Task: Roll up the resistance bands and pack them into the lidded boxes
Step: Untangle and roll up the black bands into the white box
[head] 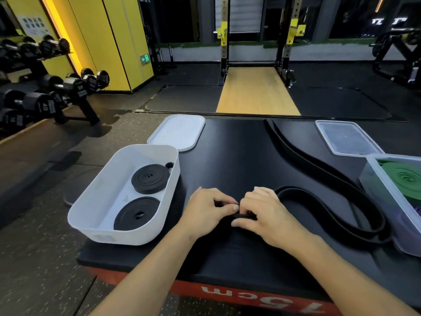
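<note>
A long black resistance band (323, 169) snakes across the black platform from the far edge to the near middle. My left hand (207, 210) and my right hand (262, 213) meet there and pinch the band's near end, which is folded into a small tight start of a roll between the fingertips. At the left stands a white box (91, 201) holding two rolled black bands (150, 179) (136, 213). Its white lid (177, 132) lies behind it. At the right edge a clear box (373, 185) holds a rolled green band (403, 181).
A clear lid (346, 137) lies at the platform's far right. The platform's near edge is red with white print (262, 297). A dumbbell rack (52, 92) stands on the floor to the left, and a squat rack (257, 46) stands far ahead.
</note>
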Action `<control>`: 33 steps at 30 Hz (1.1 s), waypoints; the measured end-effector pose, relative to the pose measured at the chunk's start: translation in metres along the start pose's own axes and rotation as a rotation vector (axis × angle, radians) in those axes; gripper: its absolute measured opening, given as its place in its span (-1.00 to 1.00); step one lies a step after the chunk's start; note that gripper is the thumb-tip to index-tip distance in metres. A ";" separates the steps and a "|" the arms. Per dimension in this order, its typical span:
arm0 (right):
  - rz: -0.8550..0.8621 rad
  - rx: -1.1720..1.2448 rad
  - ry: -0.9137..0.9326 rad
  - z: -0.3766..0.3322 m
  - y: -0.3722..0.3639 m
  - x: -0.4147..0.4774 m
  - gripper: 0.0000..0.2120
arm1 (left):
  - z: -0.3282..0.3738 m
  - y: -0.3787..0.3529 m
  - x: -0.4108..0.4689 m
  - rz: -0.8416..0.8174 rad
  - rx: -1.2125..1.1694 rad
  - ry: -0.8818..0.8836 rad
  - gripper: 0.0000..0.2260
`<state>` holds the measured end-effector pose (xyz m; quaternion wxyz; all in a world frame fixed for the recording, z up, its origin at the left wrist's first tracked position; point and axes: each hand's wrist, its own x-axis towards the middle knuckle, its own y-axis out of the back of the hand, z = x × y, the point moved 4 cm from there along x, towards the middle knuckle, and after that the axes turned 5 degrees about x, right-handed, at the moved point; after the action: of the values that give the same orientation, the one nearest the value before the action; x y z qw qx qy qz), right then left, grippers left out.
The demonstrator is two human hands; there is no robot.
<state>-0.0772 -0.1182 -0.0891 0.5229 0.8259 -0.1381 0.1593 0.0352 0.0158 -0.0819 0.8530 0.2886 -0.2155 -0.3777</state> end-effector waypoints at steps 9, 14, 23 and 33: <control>-0.015 -0.087 0.003 0.018 0.015 -0.010 -0.67 | -0.002 -0.003 0.005 -0.115 -0.029 0.065 -0.88; -0.063 -0.097 0.096 0.017 0.016 -0.008 -0.73 | -0.003 -0.004 0.005 -0.115 -0.024 0.054 -0.87; 0.031 -0.139 0.037 0.009 0.014 -0.017 -0.62 | -0.001 -0.005 -0.004 0.065 -0.054 0.047 -0.93; 0.263 -0.339 0.262 -0.011 0.029 -0.037 -0.78 | 0.001 -0.005 -0.003 0.093 -0.015 0.014 -0.89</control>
<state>-0.1235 -0.1176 -0.0758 0.6421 0.6736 -0.2002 0.3063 0.0297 0.0152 -0.0848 0.8733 0.2745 -0.2200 -0.3370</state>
